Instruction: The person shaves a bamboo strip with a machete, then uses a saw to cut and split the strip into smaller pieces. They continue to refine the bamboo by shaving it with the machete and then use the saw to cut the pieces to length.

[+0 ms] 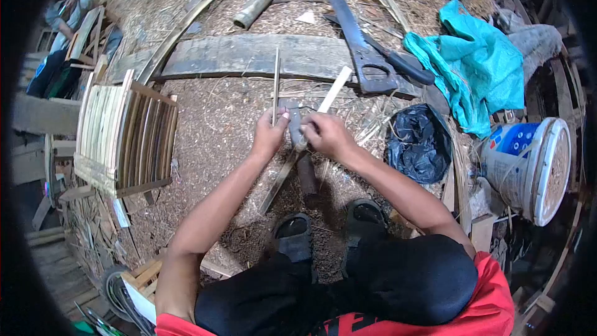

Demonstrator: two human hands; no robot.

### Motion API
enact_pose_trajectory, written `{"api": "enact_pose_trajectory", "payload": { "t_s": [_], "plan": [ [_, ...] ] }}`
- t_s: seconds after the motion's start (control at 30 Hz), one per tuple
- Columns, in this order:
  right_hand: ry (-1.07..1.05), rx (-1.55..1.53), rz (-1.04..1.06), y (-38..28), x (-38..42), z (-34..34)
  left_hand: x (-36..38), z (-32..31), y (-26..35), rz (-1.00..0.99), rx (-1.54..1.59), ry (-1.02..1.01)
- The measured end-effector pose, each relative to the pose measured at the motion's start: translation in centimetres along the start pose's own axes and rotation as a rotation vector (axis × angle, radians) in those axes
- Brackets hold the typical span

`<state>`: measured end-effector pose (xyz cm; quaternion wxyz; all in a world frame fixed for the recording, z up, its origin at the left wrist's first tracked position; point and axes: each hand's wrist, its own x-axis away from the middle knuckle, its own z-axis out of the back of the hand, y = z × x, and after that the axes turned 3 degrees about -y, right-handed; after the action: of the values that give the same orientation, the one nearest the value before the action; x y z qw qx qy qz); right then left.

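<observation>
- Left hand (pixel 268 132): fingers curled shut around a thin bamboo sliver (pixel 275 84) rising above them.
- Right hand (pixel 326 134): fingers closed on a grey knife (pixel 296 126) between both hands.

Soft daylight, fisheye-warped, dark vignetted corners
</observation>
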<state>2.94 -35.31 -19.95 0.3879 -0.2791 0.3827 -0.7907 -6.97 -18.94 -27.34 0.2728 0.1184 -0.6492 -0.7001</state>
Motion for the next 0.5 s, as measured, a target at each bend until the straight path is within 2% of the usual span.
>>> {"api": "enact_pose_trajectory", "payload": {
  "t_s": [0.03,0.13,0.23,0.37,0.4,0.5],
  "plan": [
    [0.063,0.07,0.189,0.2,-0.9,-1.3,0.0,0.6,-0.2,-0.072,-0.045,0.046],
    [0.029,0.478,0.155,0.1,-3.7,-3.0,-0.1,2.6,0.5,0.057,-0.108,0.092],
    [-0.112,0.707,0.028,-0.7,-5.2,-3.8,0.1,3.5,1.1,0.155,-0.053,0.133],
    [-0.079,0.662,-0.038,-0.3,-5.4,-4.7,0.9,4.2,0.8,0.083,0.066,0.12],
    [-0.086,0.53,-0.081,-0.4,-5.1,-4.4,1.1,4.4,0.9,0.1,0.073,0.092],
    [-0.107,0.444,-0.099,-0.4,-3.6,-3.3,1.4,5.6,2.0,0.104,0.044,0.027]
  ]
}}
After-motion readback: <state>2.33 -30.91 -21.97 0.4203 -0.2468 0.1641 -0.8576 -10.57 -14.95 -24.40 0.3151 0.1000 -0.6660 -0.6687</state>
